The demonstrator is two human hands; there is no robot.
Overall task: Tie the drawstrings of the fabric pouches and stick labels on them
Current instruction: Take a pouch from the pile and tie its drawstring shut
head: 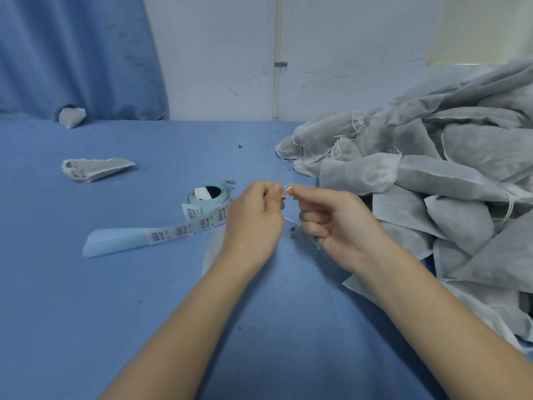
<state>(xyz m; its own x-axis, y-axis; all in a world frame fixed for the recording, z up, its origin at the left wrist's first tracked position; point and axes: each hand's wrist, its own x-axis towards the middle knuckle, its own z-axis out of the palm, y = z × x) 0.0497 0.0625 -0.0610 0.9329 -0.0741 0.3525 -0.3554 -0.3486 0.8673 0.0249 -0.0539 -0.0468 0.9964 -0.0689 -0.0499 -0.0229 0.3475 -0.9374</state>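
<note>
Both forearms reach in from the near edge over the blue table (86, 313). Left hand (255, 217) and right hand (337, 223) meet fingertip to fingertip, each pinching the thin white drawstring (288, 188), with a small loop showing between them. Its pouch (212, 249) lies mostly hidden beneath the left wrist, touching the table. My guess: the knot is half formed, and the slick cord could slip from either pinch, letting the loop fall open. Pulling unevenly might also bunch the pouch mouth. Just left of the hands sits the label roll (209, 197); the pile of pouches (432, 174) lies right.
</note>
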